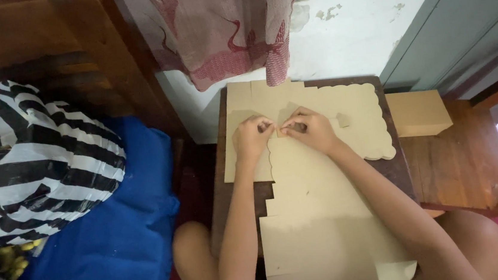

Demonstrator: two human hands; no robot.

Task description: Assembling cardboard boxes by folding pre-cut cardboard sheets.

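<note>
**Two hands pinch a fold in a flat cardboard box blank**

A flat, tan die-cut cardboard sheet with a scalloped right edge (pixel 354 104) lies across a small dark wooden table (pixel 401 172) in the upper middle of the frame. Both hands rest on it side by side, just left of the sheet's centre. The left hand (pixel 252 137) is curled into a loose fist, its fingertips drawn together and pinching a small raised fold of the cardboard. The right hand (pixel 311 130) is curled the same way, thumb and fingers closed on the same fold from the other side, so that the two hands nearly touch at the crease. The sheet reaches out from under both hands: up towards the wall, right to the scalloped edge, and down towards the wrists.

A second plain tan cardboard sheet with stepped cut-outs (pixel 324 241) lies lower in the frame, below the hands and between the forearms, running over the near table edge towards the bare knees.

To the right of the table a folded tan cardboard box (pixel 418 113) sits on a wooden ledge. In the left of the frame lies a black-and-white striped cloth (pixel 41 164) on a blue cushion (pixel 126 247). A red-and-white patterned curtain (pixel 221 28) hangs at the top centre.
</note>
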